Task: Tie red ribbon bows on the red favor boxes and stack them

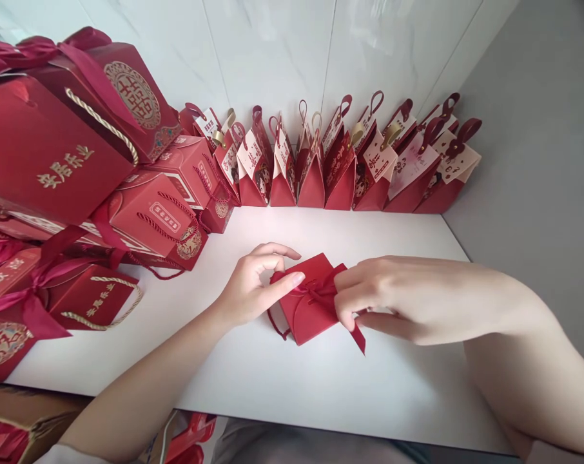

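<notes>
- Left hand (253, 285): box's nine o'clock, touching; thumb on ribbon (322, 294), can't tell if gripping.
- Red box (302, 327): on tabletop (292, 386), between hands.
- Right hand (385, 299): three o'clock, fingers pinching ribbon.

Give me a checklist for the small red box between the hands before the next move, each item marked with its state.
1. Small red box lies between the hands: ok.
2. Left hand at the box's left side, thumb reaching over it: ok.
3. Right hand at the right end of the ribbon: ok; firmness of its grip: cannot tell, fingers hide the contact.
4. Ribbon knot tight: cannot tell.
5. Ribbon tail lying flat against the box: not ok, it sticks out below the right hand.
6. Box clear of the triangular boxes behind: ok.
</notes>
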Motion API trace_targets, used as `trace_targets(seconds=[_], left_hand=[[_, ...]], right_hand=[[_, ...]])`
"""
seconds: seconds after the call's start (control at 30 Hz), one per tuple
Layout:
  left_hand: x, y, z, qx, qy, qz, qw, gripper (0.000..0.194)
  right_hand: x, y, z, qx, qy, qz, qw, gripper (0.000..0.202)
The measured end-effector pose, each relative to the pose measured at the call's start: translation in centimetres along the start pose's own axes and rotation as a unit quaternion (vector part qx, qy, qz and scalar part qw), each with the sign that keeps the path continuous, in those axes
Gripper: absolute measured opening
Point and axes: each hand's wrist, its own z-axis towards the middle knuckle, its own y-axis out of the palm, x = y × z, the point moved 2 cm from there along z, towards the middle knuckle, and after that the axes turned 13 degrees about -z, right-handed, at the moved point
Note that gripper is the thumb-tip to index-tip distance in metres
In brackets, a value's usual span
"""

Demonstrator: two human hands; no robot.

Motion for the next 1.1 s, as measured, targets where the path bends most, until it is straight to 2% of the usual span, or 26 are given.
trace_targets(seconds=[0.17,0.27,0.4,0.47,0.53,0.57,0.6,0.67,0.8,0.93,1.1], left_hand=[[0.2,0.6,-0.2,0.009,-0.004,0.010,1.000,0.044],[0.2,0.6,-0.2,0.006,-0.003,0.023,1.000,0.047],[0.3,0.3,-0.1,-0.045,-0.019,0.024,0.999,0.043],[0.4,0.0,0.0,-0.066,-0.021,0.013,0.997,0.038],[0.3,-0.2,0.2,-0.075,-0.029,-0.016,0.997,0.037],[0.2,-0.3,0.3,-0.076,-0.037,-0.036,0.996,0.038],[0.1,-0.3,0.3,-0.071,-0.045,-0.056,0.995,0.039],[-0.2,-0.3,0.4,-0.048,-0.048,-0.083,0.994,0.041],[-0.4,-0.2,0.3,0.033,-0.007,-0.076,0.997,0.037],[-0.7,-0.1,0.3,0.093,0.003,-0.070,0.993,0.036],[-1.5,-0.2,0.5,0.113,-0.018,-0.084,0.990,0.030]], right_hand=[[-1.1,-1.1,-1.4,-0.027,-0.061,0.083,0.994,0.023],[-1.2,-1.0,-1.5,0.005,-0.008,0.083,0.997,0.009],[-1.3,0.2,-0.7,0.038,0.079,0.004,0.996,0.026],[-1.8,0.7,-0.1,0.056,0.083,-0.025,0.995,0.024],[-2.6,1.2,0.6,0.087,0.064,-0.039,0.993,0.010],[-3.0,1.4,0.9,0.101,0.050,-0.049,0.992,0.012],[-3.4,1.6,1.3,0.113,0.035,-0.063,0.991,0.018],[-4.0,2.2,2.0,0.118,0.002,-0.112,0.987,0.016],[-4.6,3.2,3.2,0.115,-0.052,-0.211,0.969,0.015],[-4.7,3.8,3.9,0.121,-0.037,-0.211,0.969,0.013],[-4.8,4.5,4.4,0.121,-0.014,-0.172,0.977,0.018]])
